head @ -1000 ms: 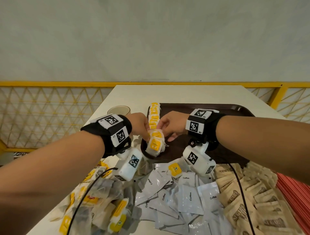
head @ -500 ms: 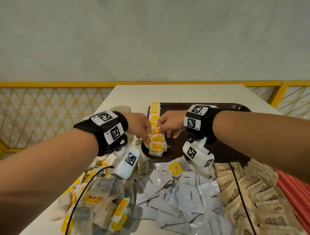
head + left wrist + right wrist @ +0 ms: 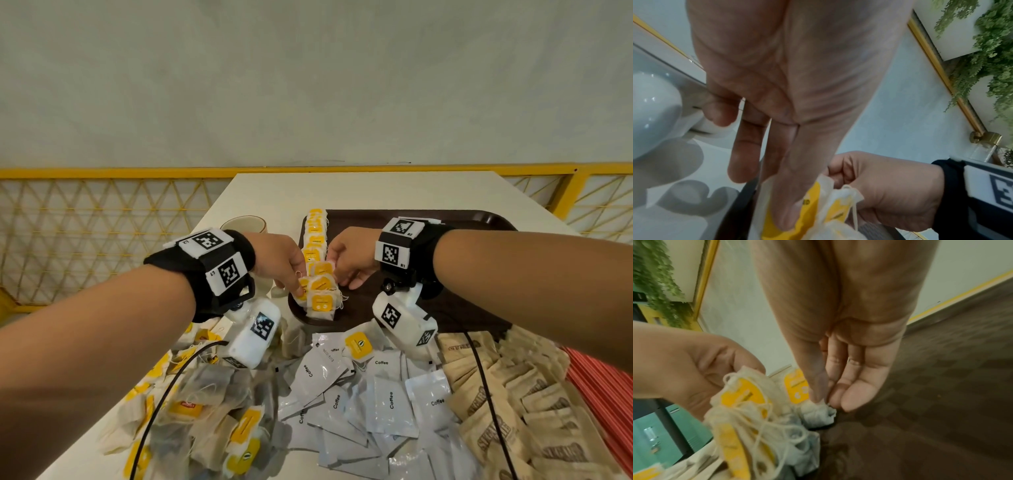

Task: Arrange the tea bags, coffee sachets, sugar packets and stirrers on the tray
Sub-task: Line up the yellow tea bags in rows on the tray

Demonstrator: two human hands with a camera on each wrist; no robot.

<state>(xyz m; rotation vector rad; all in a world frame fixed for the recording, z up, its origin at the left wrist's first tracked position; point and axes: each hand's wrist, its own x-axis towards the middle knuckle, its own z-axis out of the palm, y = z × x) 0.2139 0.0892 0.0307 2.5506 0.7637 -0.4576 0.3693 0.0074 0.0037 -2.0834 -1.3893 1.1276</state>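
The left hand [image 3: 281, 262] and right hand [image 3: 352, 257] pinched the near end of a row of tea bags [image 3: 317, 236] along the brown tray's [image 3: 359, 219] left edge. Coffee sachets [image 3: 390, 401] littered the worktop [image 3: 342, 192].

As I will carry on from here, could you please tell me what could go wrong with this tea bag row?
The tea bags pinched by the left hand and right hand have tangled strings; letting go may drag neighbours askew. The nearest tea bag sits at the tray rim and could slide off.

"Coffee" on sachets [image 3: 391, 401], "R1" on wristband [image 3: 391, 255]
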